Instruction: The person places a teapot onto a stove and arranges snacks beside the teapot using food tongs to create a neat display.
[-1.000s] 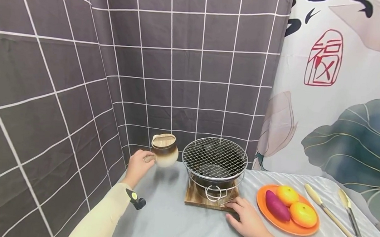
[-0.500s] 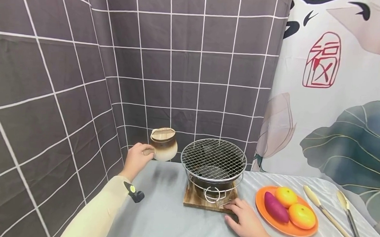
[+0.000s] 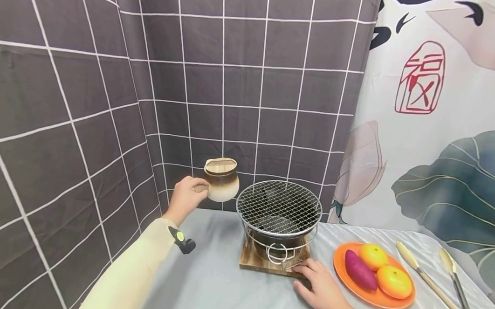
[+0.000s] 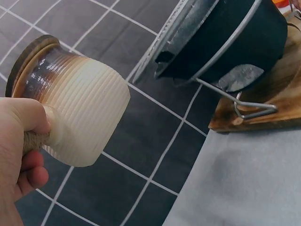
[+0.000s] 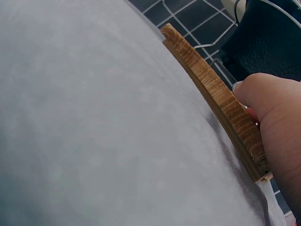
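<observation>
My left hand (image 3: 187,199) grips the twine-wrapped side handle (image 4: 35,141) of a small ceramic pot (image 3: 222,188), brown above and cream below. A wooden lid (image 3: 220,165) covers the pot, which hangs above the table, left of a round tabletop grill. The grill (image 3: 272,240) has a wire mesh (image 3: 279,207) on top and stands on a square wooden board (image 3: 262,265). My right hand (image 3: 322,289) rests at the board's front right corner, its fingertips beside a wire leg, the thumb apart from the board. In the right wrist view, part of the fingers is hidden behind the hand.
Right of the grill, an orange plate (image 3: 384,301) bears a purple sweet potato (image 3: 360,271) and two orange fruits (image 3: 394,281). Tongs (image 3: 430,278) with pale tips lie further right. A dark gridded cloth (image 3: 242,89) hangs behind and to the left of the table (image 3: 223,293).
My left hand has raised the pot higher over the table, then moved it a little to the right, closer to the grill. My right hand has stayed at the board's corner.
</observation>
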`<state>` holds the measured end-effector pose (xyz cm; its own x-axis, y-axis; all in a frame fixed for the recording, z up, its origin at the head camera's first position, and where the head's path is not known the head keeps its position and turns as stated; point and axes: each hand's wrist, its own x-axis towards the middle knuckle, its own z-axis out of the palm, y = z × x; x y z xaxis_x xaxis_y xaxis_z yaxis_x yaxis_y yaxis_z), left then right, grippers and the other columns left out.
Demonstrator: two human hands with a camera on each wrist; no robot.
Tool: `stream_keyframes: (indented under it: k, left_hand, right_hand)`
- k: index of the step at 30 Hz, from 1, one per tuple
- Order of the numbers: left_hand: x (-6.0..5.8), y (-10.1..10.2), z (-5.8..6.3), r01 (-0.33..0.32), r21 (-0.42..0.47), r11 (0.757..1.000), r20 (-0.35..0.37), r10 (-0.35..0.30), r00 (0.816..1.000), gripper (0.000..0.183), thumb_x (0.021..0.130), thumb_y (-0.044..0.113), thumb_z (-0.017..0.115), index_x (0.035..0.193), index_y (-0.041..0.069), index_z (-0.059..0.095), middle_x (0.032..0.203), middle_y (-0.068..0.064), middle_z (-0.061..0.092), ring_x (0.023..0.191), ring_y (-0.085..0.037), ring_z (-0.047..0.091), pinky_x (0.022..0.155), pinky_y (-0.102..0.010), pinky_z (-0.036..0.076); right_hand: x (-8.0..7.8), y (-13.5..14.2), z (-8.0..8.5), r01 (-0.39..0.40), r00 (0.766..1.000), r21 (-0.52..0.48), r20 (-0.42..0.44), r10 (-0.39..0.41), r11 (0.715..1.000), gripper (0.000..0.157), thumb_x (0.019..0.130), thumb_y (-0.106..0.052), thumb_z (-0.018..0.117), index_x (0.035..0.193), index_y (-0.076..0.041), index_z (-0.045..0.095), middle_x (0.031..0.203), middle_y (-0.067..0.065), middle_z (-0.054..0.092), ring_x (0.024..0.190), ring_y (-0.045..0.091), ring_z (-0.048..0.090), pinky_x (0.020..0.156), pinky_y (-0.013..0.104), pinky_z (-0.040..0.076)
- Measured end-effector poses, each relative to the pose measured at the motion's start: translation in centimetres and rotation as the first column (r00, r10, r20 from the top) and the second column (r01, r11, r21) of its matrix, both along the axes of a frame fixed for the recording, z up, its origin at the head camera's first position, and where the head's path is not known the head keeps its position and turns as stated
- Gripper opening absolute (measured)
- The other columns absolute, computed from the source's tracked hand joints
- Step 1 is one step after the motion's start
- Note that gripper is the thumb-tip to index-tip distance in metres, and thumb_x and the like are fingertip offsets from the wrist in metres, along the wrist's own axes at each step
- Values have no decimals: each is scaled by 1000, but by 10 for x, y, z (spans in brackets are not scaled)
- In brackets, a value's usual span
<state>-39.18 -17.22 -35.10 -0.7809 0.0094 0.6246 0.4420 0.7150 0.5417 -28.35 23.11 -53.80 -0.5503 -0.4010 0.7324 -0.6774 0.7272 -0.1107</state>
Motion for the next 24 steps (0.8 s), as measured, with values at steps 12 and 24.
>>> stream_keyframes:
  k: [12, 24]
  left_hand:
    - [-10, 18, 18, -8, -24, 1000, -40, 7, 999, 20, 78, 12, 77, 98, 11, 79, 97, -8, 69, 91, -25, 63, 80, -43, 55]
    - [-12, 48, 29, 13, -24, 1000, -45, -14, 999, 20, 79, 12, 76, 99, 12, 79, 95, -8, 67, 88, -26, 63, 79, -41, 56]
  right_hand:
    - [-2, -1, 1, -9, 1000, -6, -6, 9, 1000, 29, 74, -21, 83, 102, -16, 75, 98, -12, 59, 89, 6, 53, 78, 26, 47]
    - [-1, 0, 1, -13, 1000, -6, -2, 13, 1000, 29, 74, -21, 83, 102, -16, 76, 99, -12, 59, 89, 6, 54, 78, 26, 47]
